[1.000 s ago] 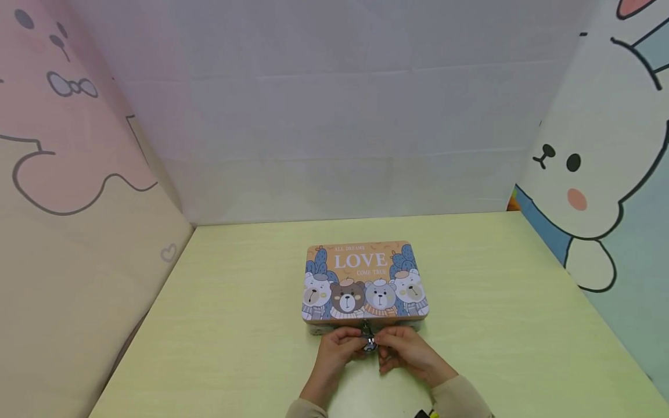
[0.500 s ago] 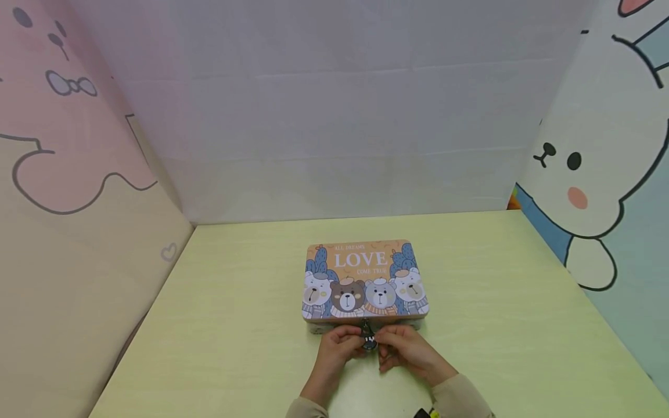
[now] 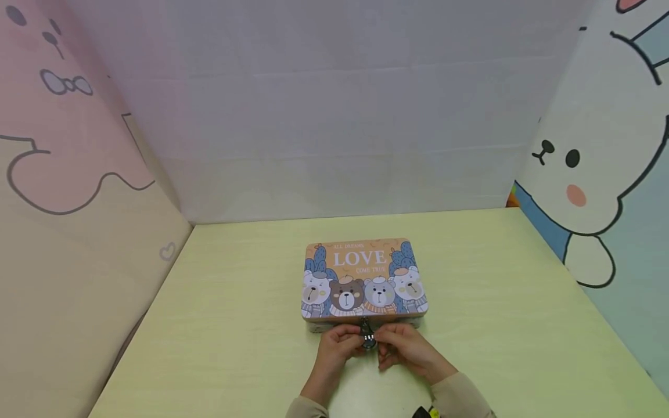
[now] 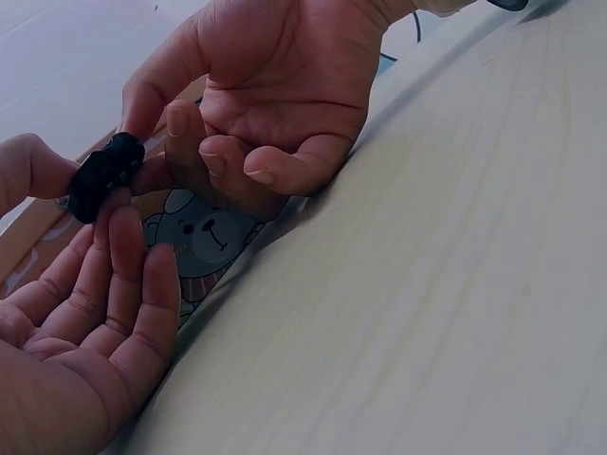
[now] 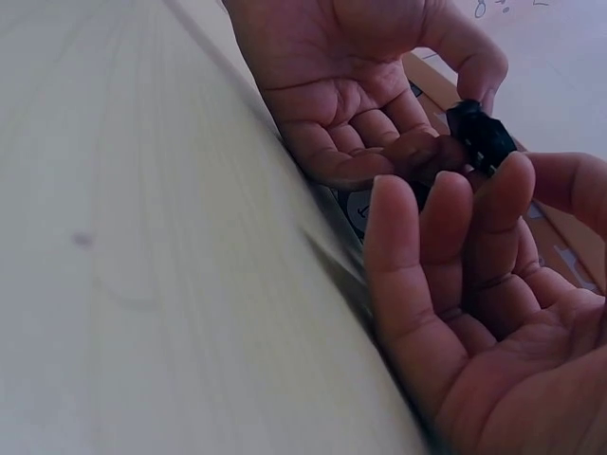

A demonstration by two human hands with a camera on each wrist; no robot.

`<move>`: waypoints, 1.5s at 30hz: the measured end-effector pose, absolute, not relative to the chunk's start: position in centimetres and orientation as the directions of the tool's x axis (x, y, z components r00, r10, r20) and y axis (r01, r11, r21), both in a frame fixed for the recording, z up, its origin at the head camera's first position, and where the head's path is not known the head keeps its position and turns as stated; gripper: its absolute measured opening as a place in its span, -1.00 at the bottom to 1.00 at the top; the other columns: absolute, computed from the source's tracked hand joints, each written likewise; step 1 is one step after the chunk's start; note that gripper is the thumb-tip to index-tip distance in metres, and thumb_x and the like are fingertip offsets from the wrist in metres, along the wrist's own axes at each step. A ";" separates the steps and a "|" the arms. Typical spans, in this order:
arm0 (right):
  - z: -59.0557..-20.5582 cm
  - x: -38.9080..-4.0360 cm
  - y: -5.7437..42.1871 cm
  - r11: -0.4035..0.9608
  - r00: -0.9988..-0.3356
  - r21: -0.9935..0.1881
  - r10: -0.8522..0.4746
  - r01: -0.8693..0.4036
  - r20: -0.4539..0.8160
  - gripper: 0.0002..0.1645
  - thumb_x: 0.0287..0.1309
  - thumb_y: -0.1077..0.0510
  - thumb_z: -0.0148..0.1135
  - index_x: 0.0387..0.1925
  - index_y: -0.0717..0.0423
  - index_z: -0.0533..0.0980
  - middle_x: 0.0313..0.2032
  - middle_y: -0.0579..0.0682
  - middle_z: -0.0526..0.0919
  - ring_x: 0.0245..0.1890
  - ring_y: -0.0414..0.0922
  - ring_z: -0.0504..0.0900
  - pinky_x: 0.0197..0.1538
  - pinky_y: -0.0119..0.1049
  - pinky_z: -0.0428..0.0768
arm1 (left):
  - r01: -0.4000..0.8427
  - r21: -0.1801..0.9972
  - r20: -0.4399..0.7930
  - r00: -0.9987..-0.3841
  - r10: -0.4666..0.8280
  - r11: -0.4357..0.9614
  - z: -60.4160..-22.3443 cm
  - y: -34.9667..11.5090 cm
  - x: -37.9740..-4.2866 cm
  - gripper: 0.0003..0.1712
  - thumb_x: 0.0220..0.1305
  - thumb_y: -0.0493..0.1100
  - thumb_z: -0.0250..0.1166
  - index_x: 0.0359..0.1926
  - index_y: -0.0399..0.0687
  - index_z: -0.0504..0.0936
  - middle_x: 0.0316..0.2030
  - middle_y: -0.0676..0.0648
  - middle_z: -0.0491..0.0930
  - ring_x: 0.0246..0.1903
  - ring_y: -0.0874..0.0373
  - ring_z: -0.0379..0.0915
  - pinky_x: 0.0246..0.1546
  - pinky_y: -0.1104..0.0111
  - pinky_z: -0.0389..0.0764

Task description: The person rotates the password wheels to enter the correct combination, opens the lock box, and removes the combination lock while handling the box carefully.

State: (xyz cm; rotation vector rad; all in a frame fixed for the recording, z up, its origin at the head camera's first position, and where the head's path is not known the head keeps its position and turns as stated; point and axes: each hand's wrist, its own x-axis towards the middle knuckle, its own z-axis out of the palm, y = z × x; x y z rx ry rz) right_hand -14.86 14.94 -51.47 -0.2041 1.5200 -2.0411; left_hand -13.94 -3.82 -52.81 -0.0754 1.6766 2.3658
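Note:
A small black padlock [image 3: 369,343] with a row of pale marks like number dials hangs at the front clasp of a tin box [image 3: 364,290]. The box lid is down, printed with bears and the word LOVE. My left hand [image 3: 333,354] pinches the padlock from the left between thumb and fingers. From the other side my right hand [image 3: 412,352] pinches it too. Up close in the left wrist view, the dark padlock body [image 4: 104,176] sits between both hands' fingertips. The right wrist view shows the padlock [image 5: 482,136] partly covered by fingers.
The box stands on a pale yellow-green table [image 3: 235,313]. A white sheet [image 3: 334,116] rises behind it, with cartoon-printed panels [image 3: 590,174] at both sides. A black and yellow object [image 3: 425,413] shows beside the right sleeve at the bottom edge.
Both hands keep their pinch on the padlock, whose face now looks darker, with less glare and clearer pale marks. The head view has shifted slightly.

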 end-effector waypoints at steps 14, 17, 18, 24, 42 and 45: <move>-51.4 -14.8 14.9 -0.187 -0.816 -0.916 -0.540 0.356 -0.207 -0.76 0.36 0.27 0.02 -0.43 0.07 0.54 -0.56 -0.10 0.53 -0.53 -0.22 0.60 -0.38 -0.28 0.71 | -0.245 0.924 -0.212 -0.967 0.141 -0.294 -52.7 -3.7 -13.8 -0.83 0.05 -0.45 0.24 -0.28 -0.47 0.60 -0.46 -0.08 0.69 -0.56 0.22 0.57 -0.42 0.44 0.64; -51.4 -14.7 14.9 -0.189 -0.816 -0.915 -0.539 0.357 -0.208 -0.76 0.35 0.27 0.02 -0.43 0.07 0.54 -0.55 -0.10 0.53 -0.52 -0.22 0.60 -0.37 -0.28 0.71 | -0.244 0.924 -0.210 -0.967 0.142 -0.295 -52.7 -3.8 -13.7 -0.84 0.07 -0.45 0.23 -0.27 -0.47 0.59 -0.45 -0.07 0.69 -0.55 0.22 0.57 -0.41 0.44 0.64; -51.4 -14.7 14.9 -0.188 -0.817 -0.914 -0.537 0.358 -0.209 -0.76 0.35 0.27 0.02 -0.43 0.07 0.54 -0.56 -0.10 0.53 -0.53 -0.22 0.60 -0.37 -0.28 0.71 | -0.243 0.924 -0.209 -0.967 0.142 -0.296 -52.7 -3.8 -13.7 -0.84 0.07 -0.45 0.23 -0.27 -0.47 0.59 -0.44 -0.07 0.69 -0.54 0.22 0.58 -0.40 0.44 0.64; -51.4 -14.6 15.0 -0.190 -0.820 -0.915 -0.534 0.355 -0.207 -0.77 0.33 0.29 0.03 -0.42 0.07 0.55 -0.55 -0.09 0.52 -0.52 -0.22 0.59 -0.37 -0.28 0.71 | -0.235 0.927 -0.203 -0.970 0.137 -0.292 -52.9 -3.8 -13.8 -0.80 0.09 -0.44 0.20 -0.24 -0.55 0.57 -0.41 -0.09 0.69 -0.48 0.22 0.61 -0.35 0.43 0.65; -51.2 -14.8 14.9 -0.182 -0.823 -0.918 -0.527 0.352 -0.211 -0.75 0.35 0.27 0.02 -0.46 0.07 0.52 -0.56 -0.10 0.52 -0.52 -0.22 0.58 -0.36 -0.27 0.71 | -0.234 0.930 -0.209 -0.971 0.117 -0.283 -53.1 -3.7 -14.1 -0.72 0.10 -0.45 0.22 -0.19 -0.68 0.55 -0.43 -0.13 0.70 -0.55 0.19 0.59 -0.40 0.39 0.68; -51.2 -14.8 14.9 -0.183 -0.821 -0.917 -0.530 0.354 -0.211 -0.75 0.34 0.28 0.03 -0.45 0.06 0.53 -0.56 -0.10 0.52 -0.52 -0.22 0.58 -0.36 -0.27 0.71 | -0.233 0.932 -0.208 -0.971 0.117 -0.278 -53.1 -3.7 -14.1 -0.71 0.11 -0.45 0.21 -0.18 -0.69 0.54 -0.43 -0.13 0.70 -0.55 0.20 0.59 -0.40 0.39 0.68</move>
